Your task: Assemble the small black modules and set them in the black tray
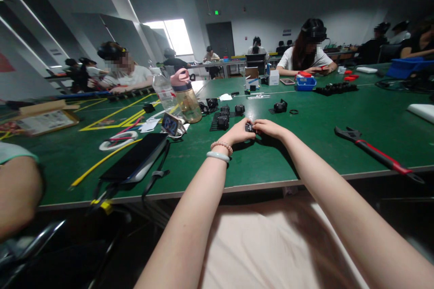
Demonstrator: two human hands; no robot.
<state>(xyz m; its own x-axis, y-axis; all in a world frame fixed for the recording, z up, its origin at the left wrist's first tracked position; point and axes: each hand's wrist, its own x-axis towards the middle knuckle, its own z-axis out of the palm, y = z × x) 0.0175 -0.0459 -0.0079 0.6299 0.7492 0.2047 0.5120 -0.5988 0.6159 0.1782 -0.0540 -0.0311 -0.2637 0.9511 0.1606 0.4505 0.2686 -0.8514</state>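
Over the green table (271,167), my left hand (240,132) is closed around a small black part (250,128), whose exact kind I cannot make out. My right hand (269,128) meets it from the other side, fingertips pinched at the same part. A bead bracelet and a pale bangle sit on my left wrist. Just beyond my left hand stand several black block-like parts (223,120) with comb-like black pieces. A similar black part (280,106) and a small black ring (294,111) lie past my right hand.
A pink-capped bottle (187,99), a propped phone (170,124) and a black tablet-like device (135,158) stand or lie leftward. A red-handled adjustable wrench (373,149) lies right, near the edge. Farther back are a blue bin (305,84), small boxes (252,77) and co-workers.
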